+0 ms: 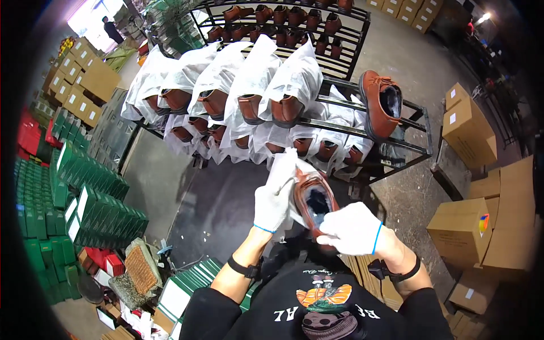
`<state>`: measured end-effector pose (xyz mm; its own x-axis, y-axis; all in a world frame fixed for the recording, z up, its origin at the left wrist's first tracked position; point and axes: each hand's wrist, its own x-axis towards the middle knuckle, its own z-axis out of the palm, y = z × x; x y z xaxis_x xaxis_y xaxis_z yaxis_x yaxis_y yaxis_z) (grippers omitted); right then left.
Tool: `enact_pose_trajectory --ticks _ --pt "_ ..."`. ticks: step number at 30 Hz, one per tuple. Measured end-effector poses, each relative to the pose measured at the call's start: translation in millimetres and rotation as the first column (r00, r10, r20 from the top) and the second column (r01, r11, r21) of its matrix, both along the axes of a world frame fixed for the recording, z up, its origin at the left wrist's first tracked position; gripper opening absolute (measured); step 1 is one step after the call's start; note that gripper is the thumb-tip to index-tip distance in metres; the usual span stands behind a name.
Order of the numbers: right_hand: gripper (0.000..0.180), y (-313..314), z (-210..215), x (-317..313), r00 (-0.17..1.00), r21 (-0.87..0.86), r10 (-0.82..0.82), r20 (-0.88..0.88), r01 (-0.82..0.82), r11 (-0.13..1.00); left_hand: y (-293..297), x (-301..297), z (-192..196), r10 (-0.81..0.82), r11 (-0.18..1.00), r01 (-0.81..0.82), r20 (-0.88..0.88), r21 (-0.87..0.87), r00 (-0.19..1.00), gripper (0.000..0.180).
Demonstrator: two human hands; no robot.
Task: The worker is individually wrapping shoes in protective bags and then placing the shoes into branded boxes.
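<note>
In front of my chest I hold a brown leather shoe (311, 190) with a dark, fleecy-looking lining. My right hand (351, 228), in a white glove, is closed on the heel end of it. My left hand (272, 204), gloved too, grips a white wrapping bag (285, 170) at the toe end, and the bag partly covers the shoe's left side. Beyond my hands, a black metal rack (416, 127) carries several brown shoes half covered in white bags (283, 90). One unwrapped brown shoe (381, 105) stands on the rack's right end.
Farther back, another rack (362, 34) holds rows of brown shoes. Green shoe boxes (107, 212) are stacked on the left. Cardboard cartons (459, 226) stand along the right, and more cartons (99, 79) at the far left. A person (112, 29) stands in the distance.
</note>
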<state>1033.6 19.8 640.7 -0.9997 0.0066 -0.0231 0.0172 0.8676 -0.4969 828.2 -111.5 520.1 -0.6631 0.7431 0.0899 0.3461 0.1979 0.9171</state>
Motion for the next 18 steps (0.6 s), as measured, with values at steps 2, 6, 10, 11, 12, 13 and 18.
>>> enact_pose_trajectory --ticks 2,6,10,11,12,13,18 --pt "0.03 -2.3 6.9 -5.2 0.981 -0.001 -0.145 -0.128 0.146 0.989 16.9 5.7 23.4 -0.021 0.999 0.02 -0.031 -0.047 0.999 0.019" --pt "0.024 4.3 2.9 1.9 1.0 -0.045 -0.014 -0.008 0.014 0.999 24.7 6.6 40.4 -0.14 0.99 0.143 -0.166 0.006 0.976 0.02" --pt "0.026 -6.6 -30.2 -2.5 0.609 -0.71 -0.787 0.1 0.598 0.372 18.7 10.0 39.8 -0.223 0.975 0.202 -0.36 -0.095 0.906 0.02" --pt "0.024 -12.9 -38.2 -2.2 0.542 -0.609 -0.837 0.08 0.691 0.389 17.1 15.3 59.0 -0.217 0.973 0.187 -0.259 -0.134 0.941 0.017" --pt "0.018 -11.3 -55.0 4.1 0.632 -0.472 -0.775 0.015 0.688 0.551 18.3 19.9 74.3 -0.202 0.978 0.209 -0.31 -0.009 0.929 0.016" --pt "0.017 -14.0 -48.5 0.7 0.621 -0.389 -0.766 -0.163 0.673 0.629 11.4 24.3 87.4 -0.198 0.98 0.197 -0.217 -0.023 0.956 0.016" --pt "0.01 3.2 6.6 -9.5 0.565 -0.128 -0.544 -0.621 0.611 0.781 -8.7 32.1 101.3 0.191 0.949 -0.228 0.178 0.217 0.965 0.022"
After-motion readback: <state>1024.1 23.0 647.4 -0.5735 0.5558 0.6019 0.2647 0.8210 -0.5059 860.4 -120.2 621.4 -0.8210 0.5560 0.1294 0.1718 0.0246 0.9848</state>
